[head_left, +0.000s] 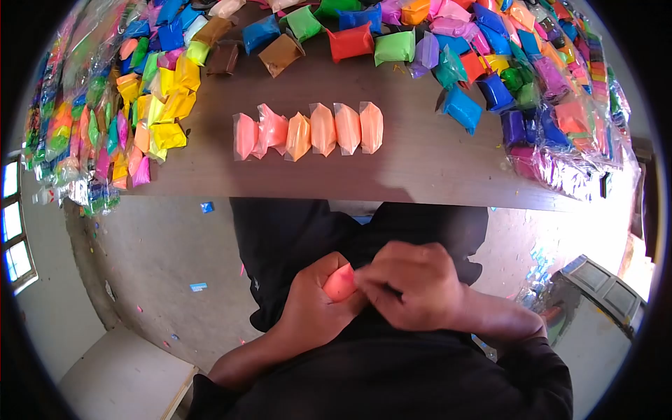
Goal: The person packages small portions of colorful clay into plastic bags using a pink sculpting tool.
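Observation:
Above my lap, my left hand (pixel 318 297) is closed around a lump of salmon-pink modelling clay (pixel 339 283), whose rounded top shows between the thumb and fingers. A darker pink spot marks its upper right side. My right hand (pixel 416 287) is beside it, fingers curled and pinched together, with the tips at the lump's right edge. The tips are slightly blurred, and what they hold, if anything, cannot be made out. On the table in front lies a row of clear packets, pink ones (pixel 245 136) at the left and peach-orange ones (pixel 323 129) to the right.
The brown table (pixel 322 178) carries heaps of coloured packets: yellow ones (pixel 171 105) at the left, a red one (pixel 350 42) at the back, a blue one (pixel 462 110) at the right. Plastic-wrapped bundles (pixel 560 154) stand at the right edge. Scraps litter the floor (pixel 168 245).

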Motion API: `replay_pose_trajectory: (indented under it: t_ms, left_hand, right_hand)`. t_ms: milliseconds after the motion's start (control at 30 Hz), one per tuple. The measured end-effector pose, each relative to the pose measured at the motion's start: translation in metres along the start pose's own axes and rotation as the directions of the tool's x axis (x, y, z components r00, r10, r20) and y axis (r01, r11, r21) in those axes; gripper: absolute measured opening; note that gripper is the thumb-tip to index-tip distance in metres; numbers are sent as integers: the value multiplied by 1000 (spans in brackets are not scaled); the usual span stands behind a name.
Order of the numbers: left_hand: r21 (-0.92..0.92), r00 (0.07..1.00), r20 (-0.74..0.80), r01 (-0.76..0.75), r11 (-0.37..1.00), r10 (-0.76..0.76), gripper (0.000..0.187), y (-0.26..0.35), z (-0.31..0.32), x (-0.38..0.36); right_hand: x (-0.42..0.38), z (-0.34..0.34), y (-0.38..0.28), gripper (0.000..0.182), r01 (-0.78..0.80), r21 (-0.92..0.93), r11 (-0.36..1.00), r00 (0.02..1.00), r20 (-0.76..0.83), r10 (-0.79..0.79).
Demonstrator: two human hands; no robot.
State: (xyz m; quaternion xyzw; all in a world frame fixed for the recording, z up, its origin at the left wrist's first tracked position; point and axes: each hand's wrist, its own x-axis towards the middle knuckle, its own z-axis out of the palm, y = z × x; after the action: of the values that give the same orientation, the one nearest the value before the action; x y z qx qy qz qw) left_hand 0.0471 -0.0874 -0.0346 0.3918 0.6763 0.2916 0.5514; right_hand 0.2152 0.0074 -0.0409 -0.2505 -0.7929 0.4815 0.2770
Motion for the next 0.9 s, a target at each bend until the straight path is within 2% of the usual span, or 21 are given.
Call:
replay_pose_trajectory:
  t_ms: [67,100,167,267,333,400,433,500,567,633,667,700,767,833,900]
  left_hand:
    - [-130,997,54,-54,990,61,22,-4,0,-1]
    - [-129,997,56,-52,990,60,22,-2,-1,0]
    - [-98,996,70,56,994,-49,23,5,-4,2]
    - [-167,997,73,-10,986,23,23,0,-3,-1]
    - [-119,998,54,19,993,-12,23,2,-2,0]
    - [-72,999,27,44,996,-43,23,6,-3,1]
    - [-78,1000,28,12,997,-10,23,9,-4,-2]
    - [-78,999,24,-21,997,23,24,19,-7,-6]
    - [-67,999,47,18,998,-15,24,26,-7,-10]
    - [-37,1000,18,-10,999,11,24,27,-8,-12]
    - [-57,999,43,1,998,2,23,32,-10,-14]
    - [-76,998,67,15,997,-10,22,34,-12,-17]
    - [-52,999,49,-4,999,6,22,34,-12,-17]
    - [-30,999,39,-30,999,32,22,34,-11,-16]
    - [25,999,32,10,1000,-11,22,36,-13,-16]
  right_hand:
    - [0,0,-3,13,10,12,1000,1000,14,-10]
    - [0,-1,-5,13,22,20,1000,999,30,-23]
    - [1,-6,-2,12,7,-10,1000,1000,29,-6]
    - [1,-5,-1,11,16,0,1000,998,54,-16]
    - [3,-8,-4,12,45,31,998,996,80,-48]
    - [11,-13,-7,13,-63,-51,997,997,-56,60]
    - [12,-13,-11,13,-60,-47,997,997,-53,58]
    - [11,-11,-16,16,40,223,974,996,69,-57]
    - [11,-12,-14,17,49,193,980,995,75,-65]
    - [16,-16,-13,20,-3,-148,989,983,-181,-24]
    - [16,-22,-15,23,29,-40,999,994,-104,-33]
    - [13,-19,-17,23,28,-34,999,995,-99,-31]
    - [2,-9,-22,27,161,89,983,987,-23,-159]
    - [6,-15,-17,31,192,58,980,981,-14,-192]
    - [8,-21,-20,32,192,-61,980,981,23,-191]
